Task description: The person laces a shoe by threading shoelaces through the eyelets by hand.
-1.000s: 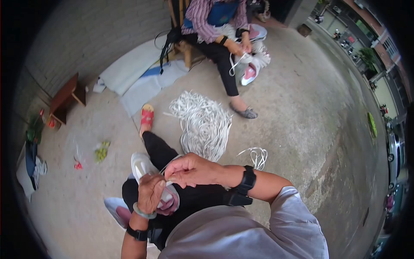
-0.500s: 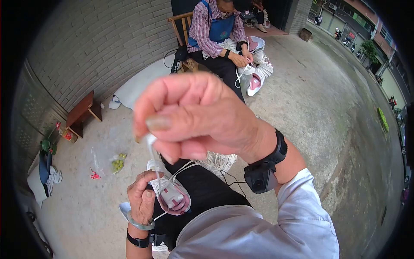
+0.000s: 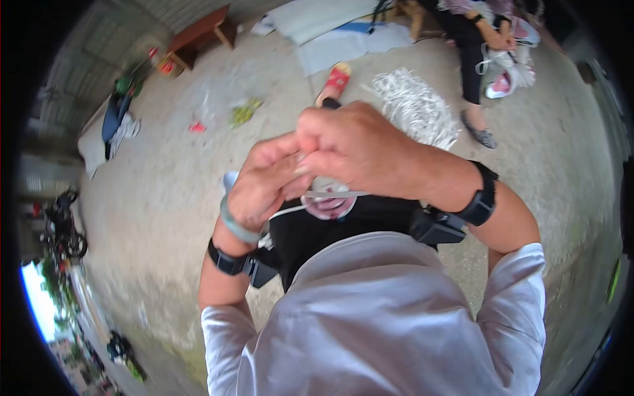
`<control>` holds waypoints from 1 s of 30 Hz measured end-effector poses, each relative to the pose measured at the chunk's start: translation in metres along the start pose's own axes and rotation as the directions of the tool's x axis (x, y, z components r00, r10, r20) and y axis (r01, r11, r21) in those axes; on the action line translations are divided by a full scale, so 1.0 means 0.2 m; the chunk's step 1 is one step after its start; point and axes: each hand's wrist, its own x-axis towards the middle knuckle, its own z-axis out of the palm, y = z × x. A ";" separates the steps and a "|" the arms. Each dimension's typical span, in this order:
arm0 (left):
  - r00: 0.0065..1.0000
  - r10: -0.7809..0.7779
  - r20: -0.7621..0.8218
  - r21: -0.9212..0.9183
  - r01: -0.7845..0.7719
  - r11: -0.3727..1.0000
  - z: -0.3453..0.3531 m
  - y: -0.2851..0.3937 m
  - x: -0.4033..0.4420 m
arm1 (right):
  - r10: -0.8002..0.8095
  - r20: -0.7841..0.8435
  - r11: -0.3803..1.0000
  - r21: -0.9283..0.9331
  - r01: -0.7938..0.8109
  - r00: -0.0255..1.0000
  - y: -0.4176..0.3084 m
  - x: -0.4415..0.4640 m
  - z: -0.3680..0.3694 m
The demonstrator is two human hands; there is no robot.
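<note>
My left hand [image 3: 267, 181] and my right hand [image 3: 350, 148] meet above my lap, fingers closed and pressed close together. A white shoelace [image 3: 330, 195] runs out from between them, and another stretch of lace passes below my left hand. Under the hands lies a white and pink shoe [image 3: 330, 208], mostly covered by them. The fingertips are blurred and overlap, so which finger grips the lace is hard to make out. A heap of white laces [image 3: 416, 109] rests on the ground beyond my right hand.
A co-worker's hands [image 3: 500, 41] hold lace near a shoe [image 3: 500, 86] at the upper right. A wooden bench [image 3: 201, 34], a bag of green fruit [image 3: 244, 113], a red item [image 3: 197, 127] and white sheets [image 3: 350, 46] lie around the ground. Motorcycles [image 3: 63, 228] stand far left.
My right hand has come down from close to the camera and now meets my left hand over the shoe. The view has swung, shifting the lace heap and co-worker to the right.
</note>
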 end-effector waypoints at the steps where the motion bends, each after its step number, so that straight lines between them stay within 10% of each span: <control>1: 0.999 -0.024 0.026 0.005 0.024 1.000 -0.02 0.00 0.00 | 0.027 -0.006 0.999 0.019 -0.027 1.000 0.00 0.00 0.01; 5: 0.993 0.008 -0.116 0.246 0.020 0.969 -0.20 0.05 -0.03 | 0.229 -0.029 0.950 0.225 -0.217 0.973 0.12 -0.08 0.02; 8: 0.846 0.297 -0.442 0.509 -0.036 0.860 -0.56 0.14 -0.08 | 0.533 0.094 0.757 0.392 -0.523 0.841 0.32 -0.26 0.03; 13: 0.651 0.520 -0.553 0.709 0.041 0.704 -0.81 0.22 -0.19 | 0.692 0.180 0.607 0.380 -0.698 0.700 0.57 -0.51 0.18; 15: 0.644 0.568 -0.513 0.777 0.067 0.626 -0.71 0.02 -0.11 | 0.695 0.117 0.605 0.438 -0.665 0.709 0.63 -0.52 0.26; 17: 0.848 0.398 -0.350 0.663 -0.076 0.745 -0.60 -0.26 -0.02 | 0.670 0.095 0.645 0.415 -0.641 0.736 0.69 -0.49 0.32; 20: 0.894 0.442 0.070 0.961 -0.179 0.211 -0.43 -0.48 0.09 | 0.574 0.022 0.772 0.319 -0.550 0.818 0.73 -0.45 0.42; 26: 0.912 0.407 0.058 0.986 0.011 -0.166 -0.38 -0.69 0.14 | 0.527 0.075 0.838 0.121 -0.533 0.846 0.74 -0.42 0.46; 30: 0.910 0.414 0.034 0.985 0.041 -0.170 -0.36 -0.71 0.13 | 0.529 0.106 0.821 0.186 -0.539 0.842 0.76 -0.43 0.47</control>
